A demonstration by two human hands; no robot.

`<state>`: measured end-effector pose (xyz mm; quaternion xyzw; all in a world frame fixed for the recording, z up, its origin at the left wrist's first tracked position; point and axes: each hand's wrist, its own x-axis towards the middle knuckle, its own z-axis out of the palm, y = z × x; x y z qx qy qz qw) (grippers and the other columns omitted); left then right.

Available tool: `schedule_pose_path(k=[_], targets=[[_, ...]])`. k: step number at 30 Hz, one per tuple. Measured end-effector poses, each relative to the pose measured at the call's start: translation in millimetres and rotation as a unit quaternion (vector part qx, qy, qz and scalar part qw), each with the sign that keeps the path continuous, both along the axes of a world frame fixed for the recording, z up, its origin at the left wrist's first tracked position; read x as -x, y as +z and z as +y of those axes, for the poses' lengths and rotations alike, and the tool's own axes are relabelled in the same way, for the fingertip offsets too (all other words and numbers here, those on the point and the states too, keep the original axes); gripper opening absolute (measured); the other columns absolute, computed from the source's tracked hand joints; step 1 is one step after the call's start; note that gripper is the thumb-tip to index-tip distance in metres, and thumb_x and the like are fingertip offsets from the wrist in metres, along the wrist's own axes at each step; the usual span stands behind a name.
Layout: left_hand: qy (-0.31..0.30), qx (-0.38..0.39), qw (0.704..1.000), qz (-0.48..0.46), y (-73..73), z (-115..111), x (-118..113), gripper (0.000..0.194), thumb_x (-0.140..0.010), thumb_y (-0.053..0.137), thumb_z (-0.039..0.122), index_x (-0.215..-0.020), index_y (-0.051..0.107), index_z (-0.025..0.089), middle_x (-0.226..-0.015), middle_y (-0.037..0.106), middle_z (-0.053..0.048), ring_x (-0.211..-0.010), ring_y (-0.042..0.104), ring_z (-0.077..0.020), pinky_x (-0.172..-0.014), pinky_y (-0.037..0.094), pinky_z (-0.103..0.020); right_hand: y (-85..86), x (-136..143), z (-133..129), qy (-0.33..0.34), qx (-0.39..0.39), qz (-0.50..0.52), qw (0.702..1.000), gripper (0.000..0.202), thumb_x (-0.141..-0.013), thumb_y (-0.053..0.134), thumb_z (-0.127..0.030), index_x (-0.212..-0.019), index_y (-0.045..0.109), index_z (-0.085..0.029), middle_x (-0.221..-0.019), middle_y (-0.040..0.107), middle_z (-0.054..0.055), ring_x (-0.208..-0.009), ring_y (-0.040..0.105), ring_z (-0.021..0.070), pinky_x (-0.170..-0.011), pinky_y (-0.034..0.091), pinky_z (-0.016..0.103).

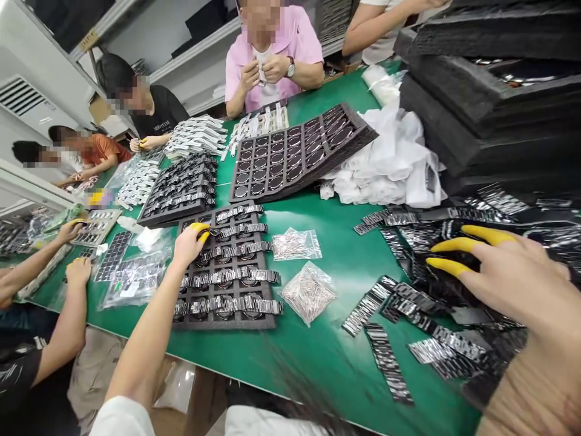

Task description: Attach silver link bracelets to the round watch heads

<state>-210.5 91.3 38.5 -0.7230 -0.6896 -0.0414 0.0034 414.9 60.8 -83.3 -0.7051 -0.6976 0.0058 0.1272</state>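
My left hand (192, 243), with yellow finger covers, is at the upper left of a black foam tray (267, 315) holding rows of watches with dark metal bands. Its fingers are bent together over a dark piece at the tray; I cannot make out whether it is a watch. My right hand (490, 260), also in yellow finger covers, reaches over a pile of dark metal watch bands (422, 309) at the right, fingers spread. Two clear bags of small pins (297, 244) lie between the hands. Loose metal bands (388, 363) lie nearer the table edge.
Another foam tray (281, 154) of round watch faces leans at an angle behind. Crumpled white wrapping (385, 160) and tall stacked black foam (494, 115) stand at the back right. Co-workers sit behind and at the left, one person's hands (78, 266) near small trays.
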Motion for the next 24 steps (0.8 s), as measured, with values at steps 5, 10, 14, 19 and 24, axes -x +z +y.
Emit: schedule_pose_path(k=[5,10,14,19,24], targets=[[-0.045,0.054,0.997,-0.024,4.8,-8.5,25.1,0.038,-0.094,0.071,0.04,-0.128,0.073,0.022,-0.144,0.065,-0.011,-0.138,0.058,-0.0282,-0.123,0.043,-0.044,5.1,-2.4,3.1,-0.001,0.032,0.015,0.999,0.035,-0.088,0.053,-0.05,-0.103,0.08,-0.032,-0.143,0.066,0.015,-0.123,0.061,0.0435,-0.085,0.053,0.058],[0.017,0.075,0.997,-0.011,5.8,-1.5,39.2,0.043,-0.092,0.073,0.046,-0.122,0.07,0.016,-0.116,0.068,-0.014,-0.108,0.069,-0.0305,-0.099,0.056,-0.045,0.8,-4.5,4.0,0.006,0.029,0.029,0.999,0.035,-0.086,0.054,-0.053,-0.1,0.078,-0.032,-0.143,0.066,0.015,-0.123,0.062,0.0437,-0.087,0.055,0.06],[0.038,0.107,0.993,-0.01,1.6,7.5,35.8,0.048,-0.092,0.072,0.054,-0.121,0.067,0.017,-0.093,0.072,-0.007,-0.086,0.071,-0.0271,-0.082,0.057,-0.038,1.3,-5.8,5.1,0.007,0.031,0.039,0.999,0.037,-0.084,0.052,-0.056,-0.098,0.077,-0.032,-0.143,0.066,0.015,-0.124,0.063,0.0428,-0.086,0.056,0.058],[0.025,0.132,0.991,0.0,10.9,4.6,27.0,0.039,-0.096,0.065,0.05,-0.115,0.072,0.016,-0.086,0.075,-0.007,-0.084,0.073,-0.0268,-0.08,0.056,-0.035,3.1,-3.8,4.1,0.005,0.033,0.036,0.999,0.041,-0.084,0.049,-0.057,-0.1,0.078,-0.032,-0.144,0.066,0.014,-0.127,0.062,0.0431,-0.089,0.056,0.06],[-0.021,0.102,0.995,0.012,20.9,-4.3,2.2,0.05,-0.099,0.061,0.043,-0.144,0.063,0.02,-0.118,0.07,-0.012,-0.104,0.072,-0.0294,-0.096,0.056,-0.04,-1.3,-1.4,5.0,-0.003,0.027,0.035,0.999,0.042,-0.083,0.048,-0.057,-0.099,0.077,-0.032,-0.143,0.067,0.014,-0.128,0.062,0.0426,-0.092,0.056,0.06]])
